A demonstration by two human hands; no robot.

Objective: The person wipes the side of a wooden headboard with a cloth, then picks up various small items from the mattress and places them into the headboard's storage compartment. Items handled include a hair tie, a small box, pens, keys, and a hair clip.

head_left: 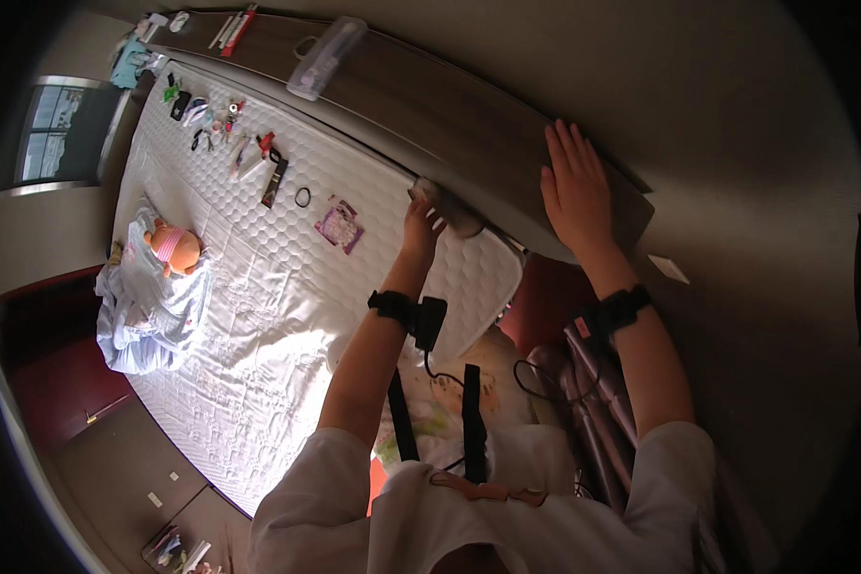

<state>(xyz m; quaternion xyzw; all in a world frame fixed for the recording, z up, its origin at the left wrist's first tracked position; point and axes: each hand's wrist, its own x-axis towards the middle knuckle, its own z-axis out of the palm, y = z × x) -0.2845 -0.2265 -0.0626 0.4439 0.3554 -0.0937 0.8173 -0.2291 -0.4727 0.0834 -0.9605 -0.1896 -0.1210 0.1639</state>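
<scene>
On the mattress edge, beside the dark wooden ledge, my left hand has its fingers curled against a grey-brown, roughly cylindrical object. What kind of thing it is, I cannot make out. My right hand lies flat near the ledge's right end, fingers stretched out and nothing held. Left of my left hand, a purple and white packet rests on the white quilted mattress. A black loop lies a little farther left. Each of my wrists wears a black strap.
A clear plastic box stands on the ledge. Several small items, including a red and black tool, are scattered over the far mattress. An orange plush toy sits on bluish bedding at the left. Dark red folded material is near my right forearm.
</scene>
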